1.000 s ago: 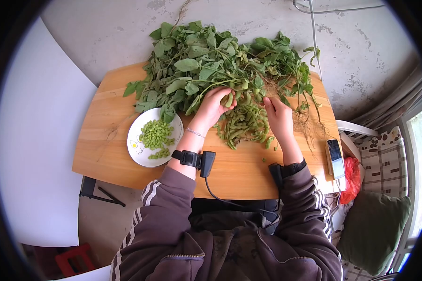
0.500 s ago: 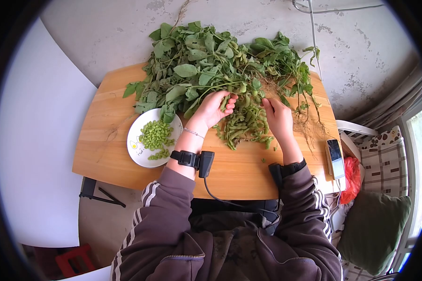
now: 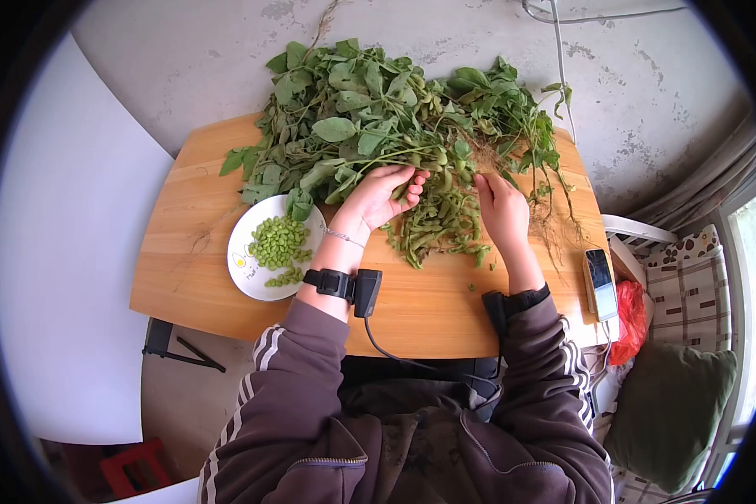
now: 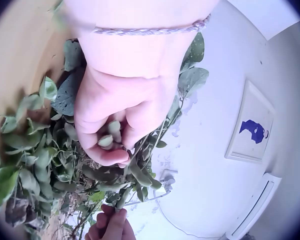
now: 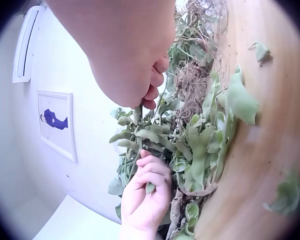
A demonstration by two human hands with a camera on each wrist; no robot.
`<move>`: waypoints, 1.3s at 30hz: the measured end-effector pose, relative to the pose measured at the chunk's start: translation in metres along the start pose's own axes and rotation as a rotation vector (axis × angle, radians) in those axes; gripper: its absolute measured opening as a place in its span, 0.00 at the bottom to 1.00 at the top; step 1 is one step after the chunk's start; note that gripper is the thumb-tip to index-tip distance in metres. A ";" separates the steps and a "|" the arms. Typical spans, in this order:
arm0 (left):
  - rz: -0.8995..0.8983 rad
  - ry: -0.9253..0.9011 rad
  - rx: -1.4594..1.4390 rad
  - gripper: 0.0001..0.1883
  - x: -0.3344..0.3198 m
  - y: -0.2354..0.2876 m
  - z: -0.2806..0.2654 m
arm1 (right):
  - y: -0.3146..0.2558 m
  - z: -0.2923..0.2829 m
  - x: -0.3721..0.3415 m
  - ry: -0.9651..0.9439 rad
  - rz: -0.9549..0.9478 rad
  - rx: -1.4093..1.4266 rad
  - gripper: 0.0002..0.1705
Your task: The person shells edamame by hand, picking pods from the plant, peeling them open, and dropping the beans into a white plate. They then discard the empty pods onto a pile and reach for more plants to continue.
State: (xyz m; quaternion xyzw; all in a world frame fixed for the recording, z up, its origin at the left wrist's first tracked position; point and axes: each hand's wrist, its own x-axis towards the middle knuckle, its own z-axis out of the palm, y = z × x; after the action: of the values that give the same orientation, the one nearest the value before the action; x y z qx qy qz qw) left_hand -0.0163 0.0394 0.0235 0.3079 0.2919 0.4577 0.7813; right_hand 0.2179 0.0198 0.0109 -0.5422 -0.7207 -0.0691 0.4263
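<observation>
My left hand is curled around a few green soybean pods, which show in its palm in the left wrist view. Its thumb and fingertips are right at a pod-bearing soybean stem. To the right, my right hand pinches the end of that stem between thumb and fingers. More pods hang along the stem between the two hands. Below them on the table lies a heap of pods and opened shells. Behind both hands spreads a large pile of leafy soybean plants.
A white plate of shelled green beans stands on the wooden table, left of my left hand. Dry roots trail at the right. A phone is at the right edge, and a cable runs between the wrist cameras.
My left hand has shifted slightly, its fingers turning and closing further over the pods, which show less now. The right hand stays on the stem, moving very slightly right.
</observation>
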 end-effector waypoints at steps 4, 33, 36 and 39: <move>-0.052 -0.162 -0.001 0.13 0.013 -0.004 -0.022 | -0.001 -0.004 0.001 -0.054 0.029 -0.012 0.15; 0.072 -0.011 0.284 0.15 0.010 -0.011 -0.007 | -0.002 -0.002 0.001 -0.080 0.097 0.060 0.16; 0.003 -0.081 0.061 0.17 0.008 -0.006 -0.011 | 0.000 -0.002 0.001 -0.089 0.097 0.051 0.17; -0.031 -0.109 -0.010 0.16 0.009 -0.007 -0.010 | 0.000 -0.003 0.001 -0.085 0.093 0.048 0.17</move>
State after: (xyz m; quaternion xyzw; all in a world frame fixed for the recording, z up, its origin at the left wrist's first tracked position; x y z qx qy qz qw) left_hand -0.0162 0.0469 0.0108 0.3242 0.2513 0.4295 0.8045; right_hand 0.2193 0.0191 0.0134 -0.5672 -0.7136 -0.0089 0.4111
